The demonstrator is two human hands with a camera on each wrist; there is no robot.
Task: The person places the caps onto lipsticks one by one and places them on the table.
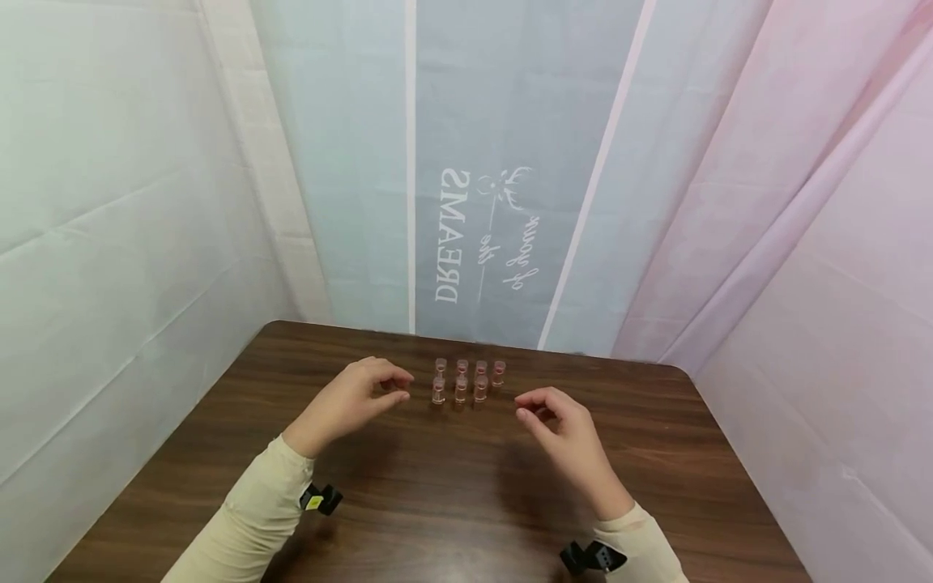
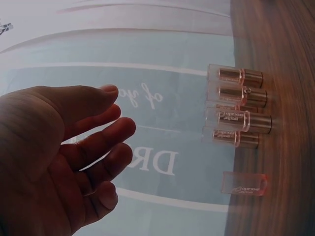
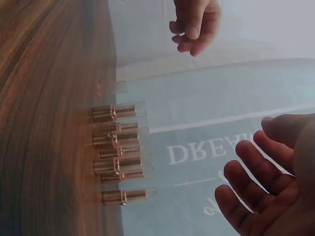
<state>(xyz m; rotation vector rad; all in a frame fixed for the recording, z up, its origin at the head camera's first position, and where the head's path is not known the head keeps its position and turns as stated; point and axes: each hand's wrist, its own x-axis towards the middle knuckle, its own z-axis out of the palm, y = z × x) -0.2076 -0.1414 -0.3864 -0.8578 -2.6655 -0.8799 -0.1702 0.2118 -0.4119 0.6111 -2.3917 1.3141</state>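
Several small lipstick tubes (image 1: 460,391) stand upright in two rows near the table's far edge. In the left wrist view these tubes (image 2: 243,121) have metallic bodies and clear covers, some with lettering. Apart from them, a clear pinkish piece (image 2: 243,183) shows no metallic body. My left hand (image 1: 362,394) hovers just left of the rows, fingers loosely bent, holding nothing. To their right, my right hand (image 1: 561,425) also holds nothing, its fingers relaxed and slightly curved. Neither hand touches a tube.
The dark wooden table (image 1: 437,502) ends in a rounded far edge. Behind it hangs a pale blue cloth (image 1: 350,162) with white lettering, and whitish cloth (image 1: 131,243) hangs at the left. Each wrist bears a black camera mount (image 1: 594,557).
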